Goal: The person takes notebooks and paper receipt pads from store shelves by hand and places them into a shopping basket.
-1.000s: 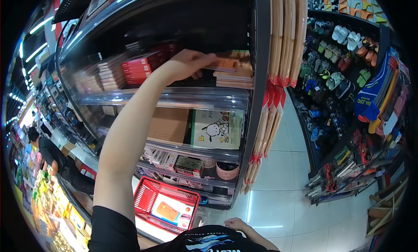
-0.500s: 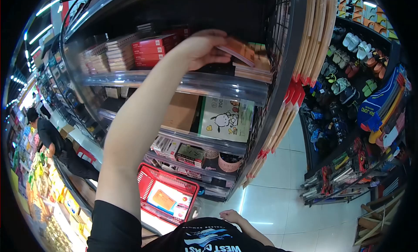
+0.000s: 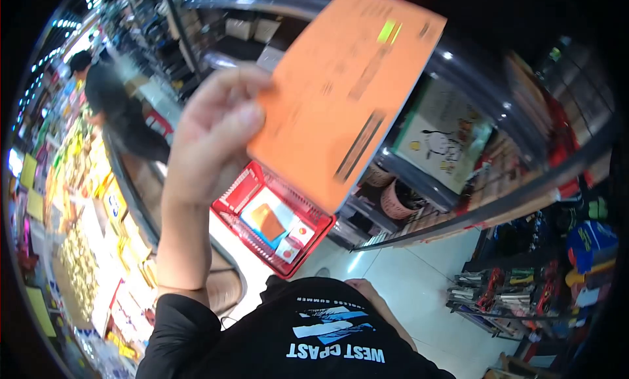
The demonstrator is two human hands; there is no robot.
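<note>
My left hand (image 3: 226, 127) holds up a thin orange booklet (image 3: 350, 91), pinched at its left edge between thumb and fingers. The booklet's cover has small dark print, a yellow-green patch and a dark bar near the lower right edge. Below it is a red plastic basket (image 3: 293, 266), partly hidden by the booklet. Inside the basket lie another orange booklet (image 3: 265, 222) on a white and blue item, and small white packs with red marks. My right hand (image 3: 362, 288) hangs low beside my black shirt, away from the goods; its fingers are mostly hidden.
Ahead, a shelf unit carries a white-green folder (image 3: 439, 136) with a cartoon dog and a pink pot (image 3: 396, 199). A brightly lit goods counter (image 3: 108, 248) runs along the left, where a person (image 3: 121, 107) stands. At right is a low rack (image 3: 501, 290) on the tiled floor (image 3: 419, 281).
My left hand has drawn the orange booklet off the upper shelf and brought it close before me. My view has turned and lowered. The basket still holds its things.
</note>
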